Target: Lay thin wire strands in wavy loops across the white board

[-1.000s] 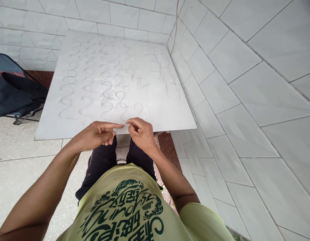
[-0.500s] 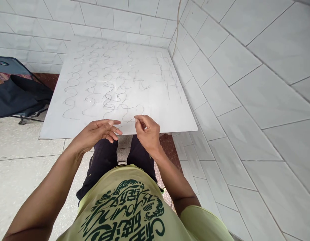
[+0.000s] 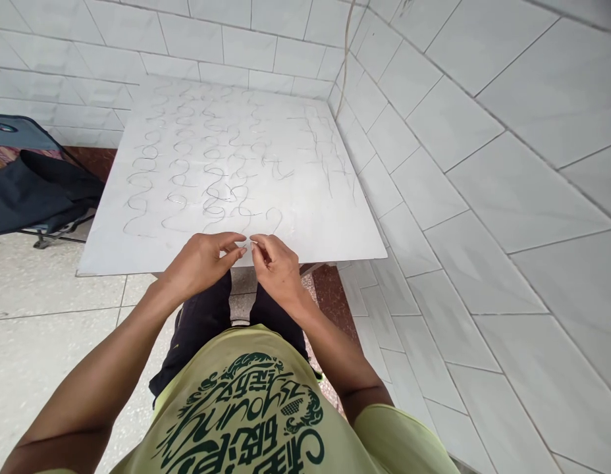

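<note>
My left hand is over the near edge of a white board, its thumb and fingers curled into a pinch. Anything between those fingertips is too fine to make out. Close beside it, almost tip to tip, my right hand has thumb and forefinger pressed together, apparently on a thin dark strand that barely shows. Many similar curved strands lie in rows across the board just beyond both hands. A single loose strand lies right above my right fingers.
Straighter, crossing strands lie along the board's right side. Tiled walls close in at the back and right. A folding chair with dark fabric stands at the left. A thin cable hangs in the corner.
My left hand has moved slightly right, its outstretched fingers now curled into a pinch. My right hand has shifted left and a little down, bringing the fingertips of both hands close together.
</note>
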`<act>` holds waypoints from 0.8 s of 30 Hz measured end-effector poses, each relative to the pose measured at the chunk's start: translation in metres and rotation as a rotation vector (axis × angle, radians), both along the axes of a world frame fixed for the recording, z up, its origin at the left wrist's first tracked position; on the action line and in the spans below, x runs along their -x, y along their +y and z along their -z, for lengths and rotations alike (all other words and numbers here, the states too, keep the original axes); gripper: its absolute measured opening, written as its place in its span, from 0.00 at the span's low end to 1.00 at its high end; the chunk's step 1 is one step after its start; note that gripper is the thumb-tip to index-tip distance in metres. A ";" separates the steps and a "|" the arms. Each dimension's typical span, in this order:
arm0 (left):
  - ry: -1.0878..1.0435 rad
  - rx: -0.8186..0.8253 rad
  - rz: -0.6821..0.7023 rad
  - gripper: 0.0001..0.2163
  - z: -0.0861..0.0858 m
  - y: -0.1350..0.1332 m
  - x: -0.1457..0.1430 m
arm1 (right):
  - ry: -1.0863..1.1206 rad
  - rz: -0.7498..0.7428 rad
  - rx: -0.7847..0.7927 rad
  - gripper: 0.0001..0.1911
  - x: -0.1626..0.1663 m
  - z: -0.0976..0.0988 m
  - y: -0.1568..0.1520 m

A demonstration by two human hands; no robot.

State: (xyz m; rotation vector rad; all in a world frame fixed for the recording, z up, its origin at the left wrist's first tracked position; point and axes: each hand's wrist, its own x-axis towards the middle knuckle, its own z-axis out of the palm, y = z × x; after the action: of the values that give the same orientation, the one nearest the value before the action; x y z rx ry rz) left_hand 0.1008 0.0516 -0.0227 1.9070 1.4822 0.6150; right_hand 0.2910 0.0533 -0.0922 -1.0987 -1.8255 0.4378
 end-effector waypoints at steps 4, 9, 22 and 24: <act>0.046 -0.117 0.027 0.16 0.004 0.001 -0.004 | -0.017 -0.053 0.014 0.16 0.001 0.000 -0.005; 0.151 -0.214 0.027 0.15 0.006 0.001 0.007 | -0.142 -0.117 -0.100 0.23 -0.013 -0.008 -0.011; 0.022 0.013 0.029 0.17 -0.015 0.004 0.023 | -0.491 -0.381 -0.331 0.06 -0.034 -0.010 0.013; 0.019 0.037 0.052 0.19 -0.015 0.004 0.024 | -0.471 -0.362 -0.338 0.07 -0.030 -0.007 0.015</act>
State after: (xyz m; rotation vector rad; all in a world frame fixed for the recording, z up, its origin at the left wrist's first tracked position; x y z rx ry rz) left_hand 0.0768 0.0552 -0.0079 1.9219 1.4414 0.5435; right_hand 0.3214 0.0678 -0.0849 -0.6708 -2.4224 0.0634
